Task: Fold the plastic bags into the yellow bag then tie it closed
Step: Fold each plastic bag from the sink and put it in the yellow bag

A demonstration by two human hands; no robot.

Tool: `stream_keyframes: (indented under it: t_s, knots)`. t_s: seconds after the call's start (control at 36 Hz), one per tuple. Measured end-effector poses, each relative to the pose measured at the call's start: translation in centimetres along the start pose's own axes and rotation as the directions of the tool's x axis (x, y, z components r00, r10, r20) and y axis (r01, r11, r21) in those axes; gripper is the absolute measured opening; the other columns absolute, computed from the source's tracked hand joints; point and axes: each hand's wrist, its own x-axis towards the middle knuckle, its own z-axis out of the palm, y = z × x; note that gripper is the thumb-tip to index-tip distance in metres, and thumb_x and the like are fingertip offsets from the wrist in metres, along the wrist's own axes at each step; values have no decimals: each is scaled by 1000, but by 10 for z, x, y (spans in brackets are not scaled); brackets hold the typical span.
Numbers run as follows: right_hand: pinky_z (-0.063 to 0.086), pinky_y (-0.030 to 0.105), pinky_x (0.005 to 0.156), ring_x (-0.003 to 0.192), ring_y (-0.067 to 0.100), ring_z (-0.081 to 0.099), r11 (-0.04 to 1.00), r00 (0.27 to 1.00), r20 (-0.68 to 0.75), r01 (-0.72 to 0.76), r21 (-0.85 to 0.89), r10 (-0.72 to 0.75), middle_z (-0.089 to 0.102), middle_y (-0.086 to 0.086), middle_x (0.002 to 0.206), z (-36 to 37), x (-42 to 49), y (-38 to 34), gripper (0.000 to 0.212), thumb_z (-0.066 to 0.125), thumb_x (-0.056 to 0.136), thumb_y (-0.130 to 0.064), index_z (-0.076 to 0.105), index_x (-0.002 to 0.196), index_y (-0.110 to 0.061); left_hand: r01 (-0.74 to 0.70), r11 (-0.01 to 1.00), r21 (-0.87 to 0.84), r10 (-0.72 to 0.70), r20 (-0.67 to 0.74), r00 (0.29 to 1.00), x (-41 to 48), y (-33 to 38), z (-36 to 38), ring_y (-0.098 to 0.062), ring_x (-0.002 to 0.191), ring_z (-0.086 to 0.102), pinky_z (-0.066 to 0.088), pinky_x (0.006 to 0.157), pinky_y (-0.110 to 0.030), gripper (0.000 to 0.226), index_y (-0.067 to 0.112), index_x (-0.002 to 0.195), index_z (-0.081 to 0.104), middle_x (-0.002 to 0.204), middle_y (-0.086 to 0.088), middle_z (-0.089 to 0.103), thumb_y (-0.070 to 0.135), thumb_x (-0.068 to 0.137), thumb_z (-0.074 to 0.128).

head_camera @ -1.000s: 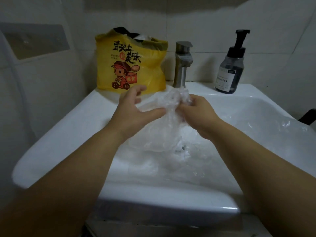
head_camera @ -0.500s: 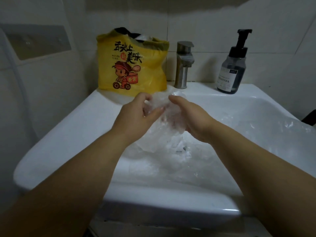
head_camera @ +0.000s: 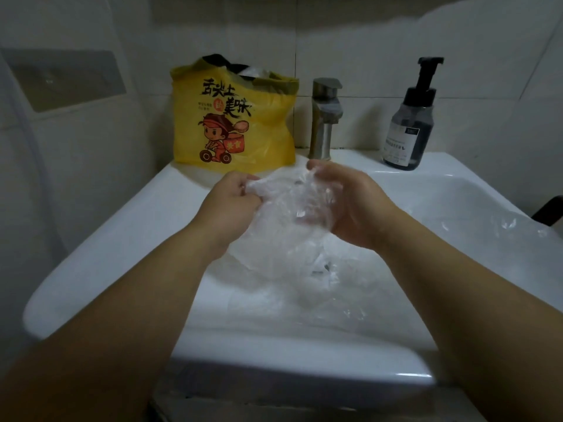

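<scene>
Yellow bag (head_camera: 234, 129), printed with black characters 舌尖上美味 above a cartoon scooter rider, stands open-topped at upper centre on the back ledge of the white sink (head_camera: 128, 226), beside the steel tap (head_camera: 325, 117). The label on the soap bottle (head_camera: 409, 126), upper right, is too small to read. Mid-frame, left hand (head_camera: 231, 205) and right hand (head_camera: 353, 205) curl their fingers into a crumpled clear plastic bag (head_camera: 289, 214) above the basin (head_camera: 451, 202). More loose plastic (head_camera: 335, 300) lies below it. Tiled walls (head_camera: 396, 41) stand close behind.

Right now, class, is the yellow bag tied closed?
No, the yellow bag stands with its mouth gaping open at the top, not knotted.
</scene>
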Motion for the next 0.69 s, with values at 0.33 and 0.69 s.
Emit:
stream_keyframes:
  t_s: [0.33, 0.69]
  knots:
    - [59, 40, 80, 94, 31, 67, 916, 988, -142, 2, -401, -64, 64, 17, 113, 2, 0, 13, 11, 66, 88, -15, 68, 97, -9, -171, 965, 200, 180, -28, 983, -3, -6, -1, -15, 82, 53, 43, 67, -23, 1, 26, 95, 61, 91, 6, 54, 25, 94, 60]
    - [58, 24, 68, 71, 18, 61, 966, 939, -320, 42, -255, -125, 63, 14, 89, -4, -5, 5, 25, 56, 90, 7, 60, 115, 4, 89, 992, -92, -92, -27, 995, 3, -5, -6, -16, 72, 51, 42, 72, -30, 24, 15, 93, 62, 88, -6, 60, 0, 90, 45]
